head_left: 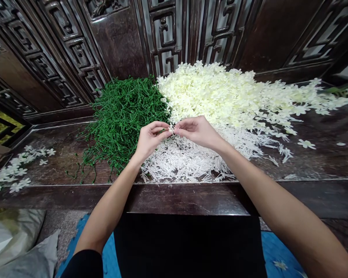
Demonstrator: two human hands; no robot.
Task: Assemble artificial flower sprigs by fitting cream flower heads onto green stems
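My left hand (151, 139) is closed in a pinch, and at its fingertips is a small white spiky flower part (171, 130). My right hand (199, 133) pinches the same part from the other side, so the two hands nearly meet. Whether a green stem is also between the fingers is too small to tell. Below the hands spreads a heap of thin white sticks, like flower stamens (185, 160). Behind my left hand rises a pile of green plastic stems (127, 112). A large mound of cream-white artificial flower heads (214, 94) lies behind my right hand.
The dark wooden bench (321, 162) carries all the piles, with a carved lattice back (165, 34) behind them. Several assembled white flowers (16, 166) lie at the far left. Pale sacks (14, 239) stand on the floor at lower left, beside a blue mat (281, 251).
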